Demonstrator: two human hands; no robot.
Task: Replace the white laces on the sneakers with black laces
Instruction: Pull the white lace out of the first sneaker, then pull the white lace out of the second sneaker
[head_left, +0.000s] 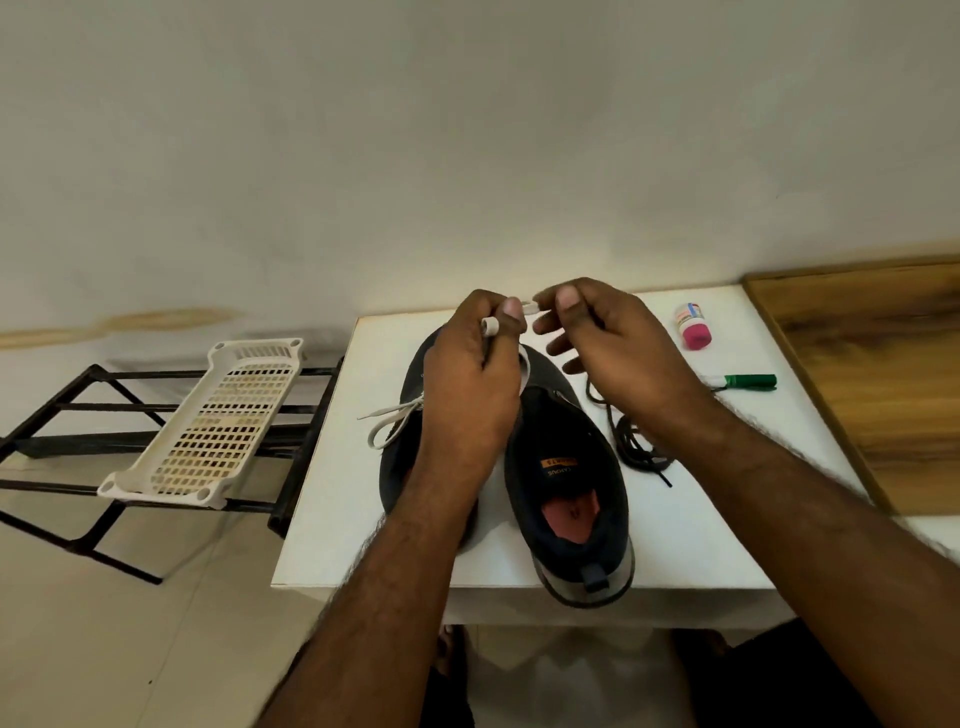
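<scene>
White table (332, 525): pink-capped bottle (692, 325) at far right, green marker (748, 382) lying just nearer. Wood panel (878, 379) butts the right edge. Left: cream slotted tray (208, 426), probably plastic, resting on black rack (78, 410).

Looks like a room in someone's home. There's a small white table (332, 525) against a stained plaster wall (467, 130), tiled floor (104, 623), and a black metal rack (78, 415) holding a plastic tray (218, 421).

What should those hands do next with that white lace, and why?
Probably keep pulling the white lace clear of the right shoe: both the left hand and right hand pinch it, and the black laces lie unused beside it.
</scene>
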